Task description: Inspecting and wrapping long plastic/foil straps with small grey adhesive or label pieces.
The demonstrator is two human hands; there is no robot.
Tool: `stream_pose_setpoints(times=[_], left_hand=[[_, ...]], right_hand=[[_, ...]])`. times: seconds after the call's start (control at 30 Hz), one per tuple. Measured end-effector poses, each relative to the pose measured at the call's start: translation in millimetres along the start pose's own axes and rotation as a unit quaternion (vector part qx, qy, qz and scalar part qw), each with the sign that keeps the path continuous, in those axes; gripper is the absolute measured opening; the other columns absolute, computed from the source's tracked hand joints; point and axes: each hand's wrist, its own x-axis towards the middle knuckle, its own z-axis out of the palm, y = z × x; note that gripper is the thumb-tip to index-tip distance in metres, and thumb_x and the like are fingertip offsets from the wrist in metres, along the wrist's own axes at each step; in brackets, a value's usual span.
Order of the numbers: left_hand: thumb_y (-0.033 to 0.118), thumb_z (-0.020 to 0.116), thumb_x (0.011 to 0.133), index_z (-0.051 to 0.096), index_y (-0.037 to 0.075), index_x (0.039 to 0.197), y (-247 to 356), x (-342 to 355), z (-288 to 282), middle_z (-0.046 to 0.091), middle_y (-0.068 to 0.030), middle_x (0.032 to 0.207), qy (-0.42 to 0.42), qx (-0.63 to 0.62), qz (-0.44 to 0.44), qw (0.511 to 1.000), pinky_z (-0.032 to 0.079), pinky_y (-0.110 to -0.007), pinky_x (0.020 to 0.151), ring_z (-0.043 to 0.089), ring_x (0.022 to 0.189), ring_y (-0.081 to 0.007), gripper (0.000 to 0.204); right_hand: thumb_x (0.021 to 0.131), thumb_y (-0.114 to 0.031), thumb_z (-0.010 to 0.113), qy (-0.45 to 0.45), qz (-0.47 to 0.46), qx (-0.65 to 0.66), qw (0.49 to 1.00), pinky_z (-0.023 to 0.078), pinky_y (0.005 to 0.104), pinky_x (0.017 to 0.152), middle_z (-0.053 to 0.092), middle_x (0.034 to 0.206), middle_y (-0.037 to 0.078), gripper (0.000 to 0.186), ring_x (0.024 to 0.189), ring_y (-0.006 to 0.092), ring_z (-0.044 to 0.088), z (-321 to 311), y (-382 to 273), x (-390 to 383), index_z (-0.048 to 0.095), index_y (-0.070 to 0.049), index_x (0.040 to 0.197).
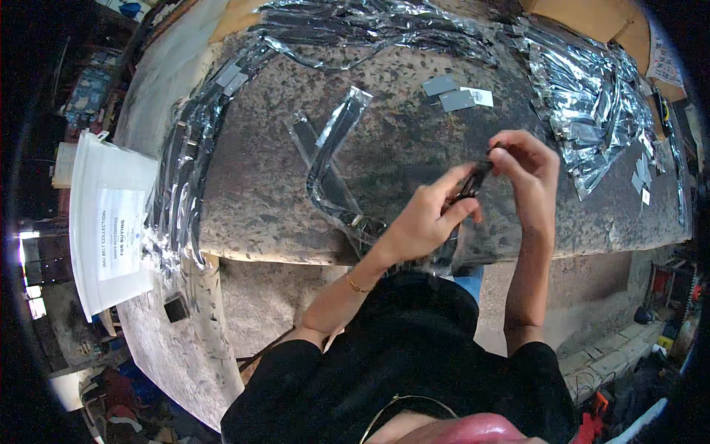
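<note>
A black belt (pixel 478 177) is bunched between my two hands over the near part of the table. My left hand (pixel 427 220) is closed round its folded part, and clear plastic hangs below the fingers. Higher and to the right, my right hand (pixel 529 164) pinches the belt's upper end between thumb and fingers. Left of my hands lies a bent black belt in a clear sleeve (pixel 319 166), crossing another sleeved strip. Several grey card tags (pixel 456 100) and a white one rest on the table beyond my hands. Fine detail at my fingertips is blurred.
Sleeved black belts lie in rows along the table's left side (pixel 181 177) and far edge (pixel 377 29). A large heap of shiny sleeved belts (pixel 588 96) covers the right. A white plastic bin (pixel 92 222) stands at the left, cardboard (pixel 592 16) at the far right.
</note>
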Motion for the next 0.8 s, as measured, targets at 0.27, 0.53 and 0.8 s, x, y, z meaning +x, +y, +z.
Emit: stream_pose_setpoints(times=[0.27, 0.53, 0.8], left_hand=[[0.002, 0.052, 0.092, 0.058, -0.006, 0.096, -22.3, 3.2, -22.8, 0.064, -0.0071, 0.084, -0.094, 0.019, -0.128, 0.987, 0.05, -0.027, 0.073, 0.062, 0.079, -0.0125, 0.011], [0.009, 0.044, 0.096, 0.049, -0.003, 0.107, -27.6, 4.9, -52.9, 0.051, -0.0033, 0.075, 0.067, -0.16, -0.172, 0.97, 0.039, -0.022, 0.05, 0.046, 0.053, -0.0074, 0.017], [0.017, 0.047, 0.098, 0.051, -0.002, 0.105, -35.7, 14.2, -66.2, 0.049, -0.0033, 0.068, 0.116, -0.188, -0.185, 0.958, 0.034, -0.021, 0.043, 0.042, 0.047, -0.0064, 0.02]], right_hand=[[0.082, -0.003, 0.065, 0.009, 0.056, -0.073, 0.996, 0.045, 0.021, 0.065, 0.063, 0.08, 0.0, 0.011, 0.073, 0.0065, 0.056, -12.2, 25.7, 22.2, 0.066, 0.001, 0.092], [0.084, -0.005, 0.065, 0.016, 0.006, -0.136, 0.991, 0.048, 0.0253, 0.07, 0.067, 0.084, 0.004, 0.015, 0.08, 0.0105, 0.06, -49.8, 86.4, 96.5, 0.067, -0.001, 0.098], [0.082, -0.011, 0.066, -0.01, -0.001, -0.455, 0.89, 0.05, 0.0327, 0.073, 0.069, 0.089, 0.014, 0.02, 0.074, 0.0248, 0.065, -88.7, 119.8, 152.1, 0.069, -0.004, 0.1]])
